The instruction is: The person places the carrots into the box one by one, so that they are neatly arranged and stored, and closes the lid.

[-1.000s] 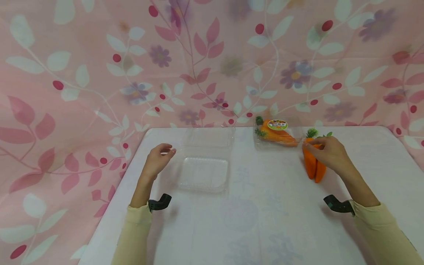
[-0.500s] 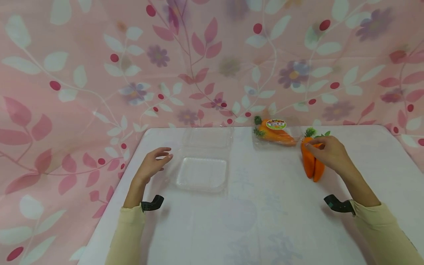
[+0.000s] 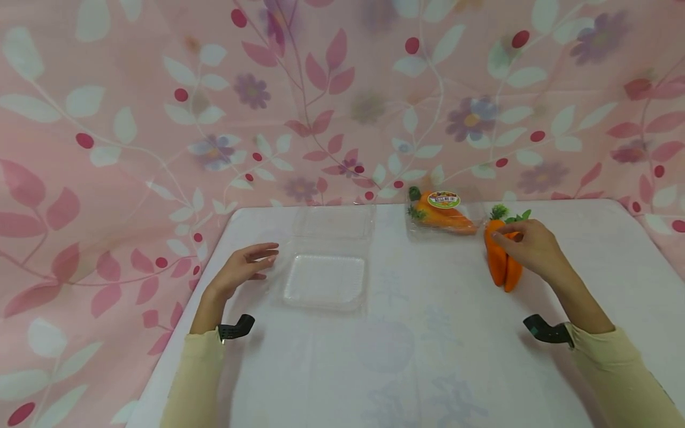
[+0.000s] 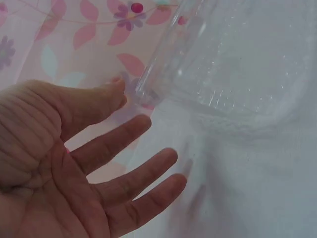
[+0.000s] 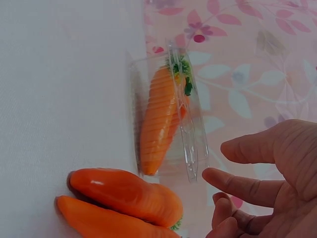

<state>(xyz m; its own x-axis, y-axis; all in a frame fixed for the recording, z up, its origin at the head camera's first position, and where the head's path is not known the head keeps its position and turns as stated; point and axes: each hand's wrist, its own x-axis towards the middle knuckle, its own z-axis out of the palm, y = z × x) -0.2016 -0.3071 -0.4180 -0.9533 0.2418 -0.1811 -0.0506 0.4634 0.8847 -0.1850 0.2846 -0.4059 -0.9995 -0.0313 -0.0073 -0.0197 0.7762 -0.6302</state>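
My left hand (image 3: pixel 241 270) hovers just left of an open see-through plastic clamshell box (image 3: pixel 325 280), its fingers spread and holding nothing. In the left wrist view, the box's corner (image 4: pixel 148 94) is just beyond the thumb and forefinger. My right hand (image 3: pixel 532 244) is over the upper part of two loose orange carrots (image 3: pixel 496 261), partly covering them. From the right wrist, its thumb and forefinger show apart, with nothing between them, and the other fingers bend loosely. Those carrots (image 5: pixel 126 196) lie side by side on the table, green tops toward the back.
A closed clamshell box (image 3: pixel 473 202) with carrots (image 3: pixel 436 217) inside and an oval label (image 3: pixel 444 200) on its lid stands at the table's back edge. A white cloth (image 3: pixel 417 333) covers the table. Pink floral fabric (image 3: pixel 342 107) hangs behind and at the left.
My left hand has moved left and slightly nearer, away from the open box, and its fingers have spread. The right hand stays over the loose carrots. The head view has shifted slightly.
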